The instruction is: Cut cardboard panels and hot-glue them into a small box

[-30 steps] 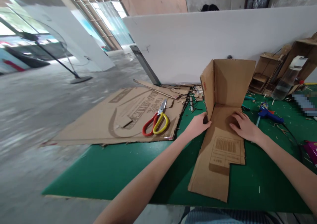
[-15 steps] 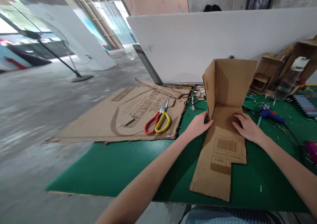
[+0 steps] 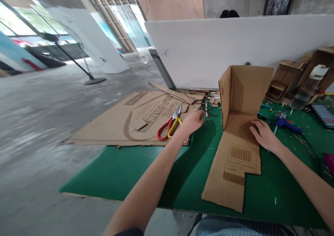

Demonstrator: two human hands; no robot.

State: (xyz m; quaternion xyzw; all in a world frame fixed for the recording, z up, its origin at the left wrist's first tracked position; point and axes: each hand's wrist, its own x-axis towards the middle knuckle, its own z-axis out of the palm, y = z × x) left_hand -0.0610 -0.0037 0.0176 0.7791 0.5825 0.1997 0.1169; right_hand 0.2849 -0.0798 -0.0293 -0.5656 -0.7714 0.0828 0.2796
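A folded cardboard piece lies on the green table mat, its far end bent up into two standing walls. My right hand rests flat on the cardboard's base near the fold, fingers stretched. My left hand is off the cardboard and hovers to its left, fingers loosely apart and holding nothing. It is just right of the red-and-yellow scissors, which lie on a large flat cardboard sheet.
A white partition board stands behind the table. A blue glue gun, a plastic bottle, small cardboard models and scraps lie at the right. Tangled wires sit behind the left hand. The floor drops away left.
My left hand has let go of the folded cardboard's left wall and moved left toward the scissors. The right hand stays on the cardboard base. The view has shifted slightly.
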